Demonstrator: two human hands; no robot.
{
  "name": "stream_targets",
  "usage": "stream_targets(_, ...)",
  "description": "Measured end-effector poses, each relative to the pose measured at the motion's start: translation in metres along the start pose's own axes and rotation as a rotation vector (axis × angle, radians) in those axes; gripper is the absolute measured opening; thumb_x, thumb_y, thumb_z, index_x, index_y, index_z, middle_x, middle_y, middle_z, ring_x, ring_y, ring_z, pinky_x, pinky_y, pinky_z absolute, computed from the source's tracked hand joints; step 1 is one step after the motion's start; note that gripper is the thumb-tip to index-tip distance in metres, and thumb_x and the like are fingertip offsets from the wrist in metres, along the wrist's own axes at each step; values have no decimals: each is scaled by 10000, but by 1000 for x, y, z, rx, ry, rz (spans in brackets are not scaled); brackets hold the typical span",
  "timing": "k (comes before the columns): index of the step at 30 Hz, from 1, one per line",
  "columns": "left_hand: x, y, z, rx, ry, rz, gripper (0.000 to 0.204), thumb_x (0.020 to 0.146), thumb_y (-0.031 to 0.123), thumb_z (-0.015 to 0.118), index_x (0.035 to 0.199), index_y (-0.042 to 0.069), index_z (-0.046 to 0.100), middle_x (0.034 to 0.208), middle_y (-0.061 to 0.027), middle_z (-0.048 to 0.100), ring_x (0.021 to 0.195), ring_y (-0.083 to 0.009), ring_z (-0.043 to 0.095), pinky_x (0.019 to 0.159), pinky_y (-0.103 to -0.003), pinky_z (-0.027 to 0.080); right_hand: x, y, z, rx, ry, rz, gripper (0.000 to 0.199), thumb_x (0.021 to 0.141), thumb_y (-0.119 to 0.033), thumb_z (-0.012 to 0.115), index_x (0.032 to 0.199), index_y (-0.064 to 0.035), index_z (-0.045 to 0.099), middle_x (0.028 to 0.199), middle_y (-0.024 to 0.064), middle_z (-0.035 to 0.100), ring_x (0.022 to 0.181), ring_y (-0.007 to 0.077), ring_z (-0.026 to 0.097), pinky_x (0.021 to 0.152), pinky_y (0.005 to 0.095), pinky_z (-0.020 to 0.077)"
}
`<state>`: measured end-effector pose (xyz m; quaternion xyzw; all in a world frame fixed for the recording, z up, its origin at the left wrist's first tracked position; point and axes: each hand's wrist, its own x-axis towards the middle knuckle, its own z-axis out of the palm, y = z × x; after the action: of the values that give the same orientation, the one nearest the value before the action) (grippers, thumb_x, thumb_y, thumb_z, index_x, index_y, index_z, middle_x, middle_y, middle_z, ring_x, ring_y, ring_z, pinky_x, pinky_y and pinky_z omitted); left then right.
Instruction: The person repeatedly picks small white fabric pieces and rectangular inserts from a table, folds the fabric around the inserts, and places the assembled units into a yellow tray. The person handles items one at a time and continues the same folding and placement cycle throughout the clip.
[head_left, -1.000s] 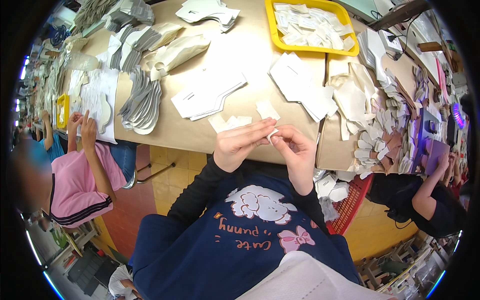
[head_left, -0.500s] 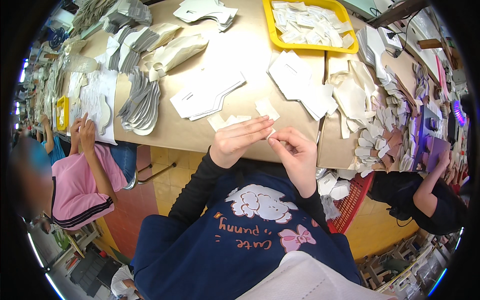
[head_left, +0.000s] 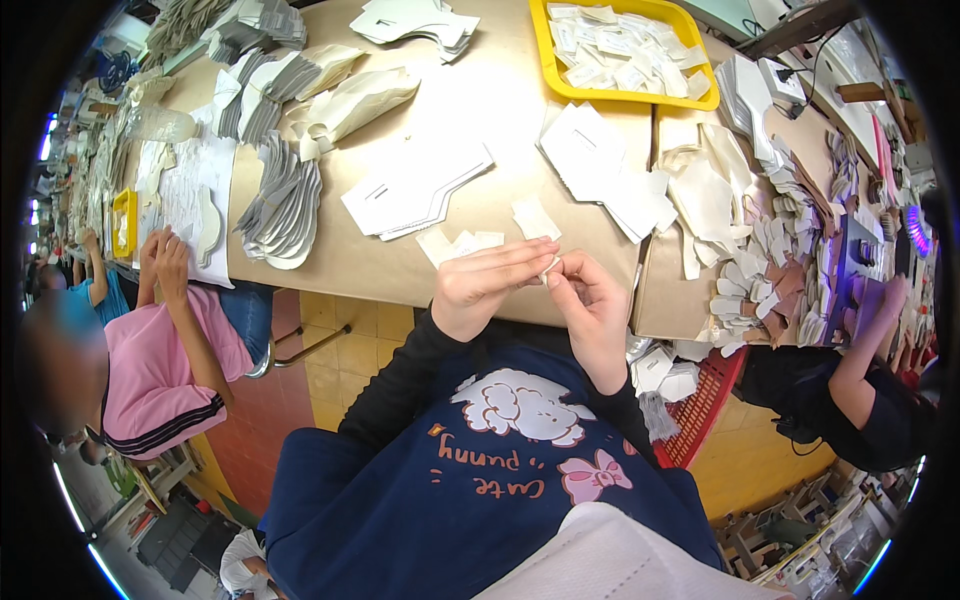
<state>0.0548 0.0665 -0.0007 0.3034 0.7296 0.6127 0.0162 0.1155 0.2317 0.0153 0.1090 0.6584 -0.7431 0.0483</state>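
Both hands meet over the table's near edge around a small white label-like piece [head_left: 549, 268], mostly covered by fingers. My left hand [head_left: 482, 292], its fingers long and pressed together, holds one side of it. Thumb and forefinger of my right hand [head_left: 593, 312] pinch the other side. Just beyond my fingertips lie a few small cream label-like pieces [head_left: 536, 218] on the brown-covered table. Farther off are a stack of white cut panels with a slit [head_left: 415, 190] and another white panel stack [head_left: 585, 150] to its right.
A yellow tray [head_left: 712, 95] of small labels stands at the back. Grey-edged panel stacks [head_left: 283, 205] and cream fabric pieces [head_left: 360, 108] lie left; many cut pieces [head_left: 770, 240] lie right. A red crate [head_left: 705, 405] is beside me. A person in pink [head_left: 165, 370] works at left, another in black at right.
My fingertips have drawn closer together, and the small white piece shows a bit more between them. The person at left has brought their hands closer together.
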Motion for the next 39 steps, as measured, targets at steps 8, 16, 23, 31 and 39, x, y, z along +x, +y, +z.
stream_targets(8, -4, 5, 8, -208, 59, -162, 325, 855, -63, 686, 1175, -19, 711, 1120, -155, 701, 1037, -262, 688, 927, -334, 566, 2, 3, 2, -32, 73, -47, 44, 939, -27, 637, 924, 14, 629, 834, -26, 553, 632, 12, 415, 559, 195, 342)
stream_targets(16, -3, 7, 6, -494, 61, -554, 229, 906, 15, 702, 1128, -35, 724, 1046, -108, 707, 960, -155, 678, 889, -270, 543, 5, 3, 9, -471, 179, -228, 74, 841, -2, 684, 888, -9, 628, 816, 56, 589, 524, 111, 436, 497, 274, 371)
stream_targets(23, -3, 10, 8, -352, 113, -729, 274, 910, -23, 679, 1184, -45, 668, 1014, -107, 718, 927, -121, 674, 860, -250, 536, 9, 15, 6, -475, 224, -199, 71, 843, -9, 679, 873, -10, 614, 801, 47, 579, 541, 105, 448, 511, 273, 386)
stream_targets(31, -2, 12, 6, -398, 120, -724, 303, 892, -58, 678, 1186, -23, 612, 985, -113, 719, 903, -112, 676, 835, -235, 540, 8, 22, -2, -308, 121, -97, 117, 897, -67, 706, 866, -10, 609, 778, 2, 540, 600, 52, 437, 536, 226, 363)
stream_targets(39, 1, -5, 6, -446, 174, -654, 43, 893, -45, 666, 893, -25, 628, 941, -100, 715, 907, -140, 695, 844, -255, 557, 7, 25, -38, 0, 327, -104, 139, 939, -55, 690, 860, -22, 580, 778, -63, 511, 660, 21, 413, 592, 193, 343)
